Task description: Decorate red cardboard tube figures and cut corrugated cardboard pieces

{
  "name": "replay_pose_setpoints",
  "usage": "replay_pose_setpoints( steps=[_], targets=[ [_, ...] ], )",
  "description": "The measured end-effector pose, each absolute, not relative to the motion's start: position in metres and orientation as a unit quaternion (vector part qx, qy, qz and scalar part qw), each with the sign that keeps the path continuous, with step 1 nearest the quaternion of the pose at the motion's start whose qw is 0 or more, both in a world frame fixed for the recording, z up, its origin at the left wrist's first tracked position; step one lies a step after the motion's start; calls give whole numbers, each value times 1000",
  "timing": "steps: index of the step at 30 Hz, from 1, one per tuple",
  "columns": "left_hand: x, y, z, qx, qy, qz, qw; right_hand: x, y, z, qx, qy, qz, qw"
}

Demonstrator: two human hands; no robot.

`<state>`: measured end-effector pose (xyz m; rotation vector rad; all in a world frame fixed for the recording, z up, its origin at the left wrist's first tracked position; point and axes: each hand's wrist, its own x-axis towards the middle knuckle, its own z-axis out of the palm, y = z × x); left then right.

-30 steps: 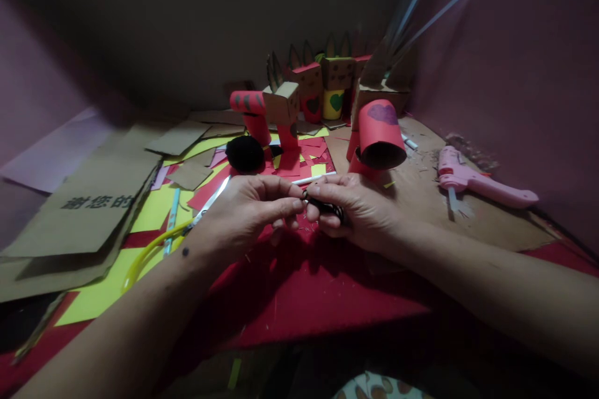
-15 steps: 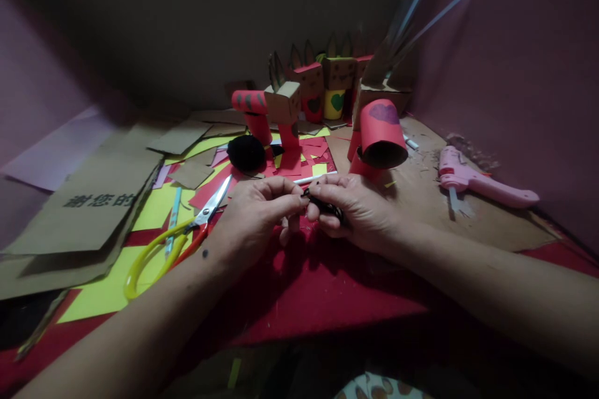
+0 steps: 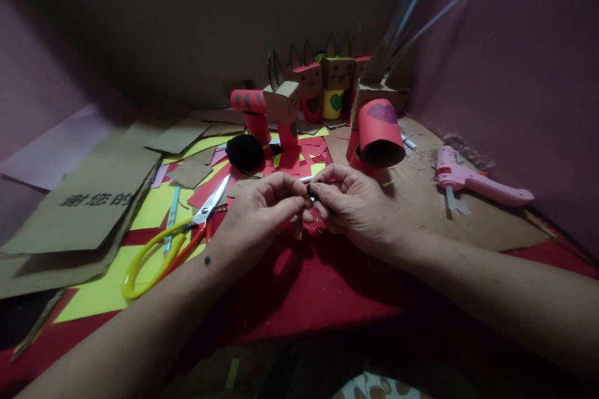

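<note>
My left hand (image 3: 266, 206) and my right hand (image 3: 349, 202) meet above the red tabletop, fingertips nearly touching. Between them is a small dark bit of black yarn (image 3: 309, 191), pinched by thumb and fingers on both sides; most of it is hidden by the fingers. A round black yarn ball (image 3: 244, 151) lies just beyond my left hand. Scissors with yellow and red handles (image 3: 135, 274) rest beside my left wrist, blades half apart. Past my right hand stands a red paper tube figure (image 3: 381, 128) with a purple heart.
Cardboard sheets (image 3: 79, 212) lie at the left over yellow paper (image 3: 93, 290). A pink glue gun (image 3: 486, 184) rests on cardboard at the right. Several box-headed paper figures (image 3: 337, 75) stand at the back, with a striped-tailed one (image 3: 283, 103) nearer. Paper scraps cover the middle.
The dark loops of yarn that showed below my right fingers are out of sight now. My right fingers have curled in closer to my left fingertips. The objects on the table stay put.
</note>
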<state>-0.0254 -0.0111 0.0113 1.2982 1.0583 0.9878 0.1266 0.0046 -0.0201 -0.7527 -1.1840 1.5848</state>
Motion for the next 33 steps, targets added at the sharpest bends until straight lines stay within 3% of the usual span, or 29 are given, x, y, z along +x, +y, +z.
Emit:
replay_pose_setpoints(
  steps=[7,18,21,24,26,31,33],
  targets=[
    [-27,-3,5,497,383,416,658,126,6,-20,-265,-451,701,484],
    [-30,-6,6,498,463,371,633,125,2,-19,-314,-484,661,481],
    [-29,-8,9,568,512,359,534,125,2,-19,-309,-485,662,480],
    [-29,-9,12,691,535,382,301,126,3,-20,-299,-474,674,480],
    [-29,-10,14,713,537,389,228,127,3,-19,-291,-469,683,478],
    [-30,-8,18,593,537,342,493,128,2,-18,-287,-458,690,482],
    [-30,-8,19,589,520,331,523,128,2,-18,-290,-462,686,482]
  ],
)
